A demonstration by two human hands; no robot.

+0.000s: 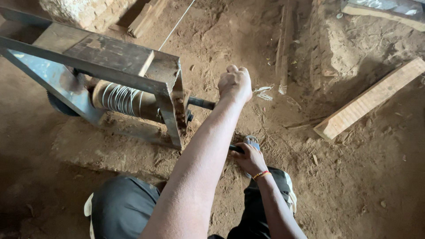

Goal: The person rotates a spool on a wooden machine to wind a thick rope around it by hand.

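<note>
A steel frame winch (170, 95) stands on the dirt floor, and its drum (119, 98) is wound with pale wire. A dark crank shaft (201, 103) sticks out of the frame's right side. My left hand (234, 83) is closed in a fist around the crank's upper end, with the arm stretched forward. Lower down, near my foot (252, 141), my right hand (250, 159) grips a dark bar handle (236, 149) and wears an orange wristband. A thin wire (177, 24) runs taut from the drum toward the far top.
A long wooden plank (369, 99) lies at the right. Past my left hand stands a low earthen ridge (330, 48) with a board (285, 40) beside it. More timber (146, 17) lies at the far top. My knees in dark trousers (121, 206) fill the bottom.
</note>
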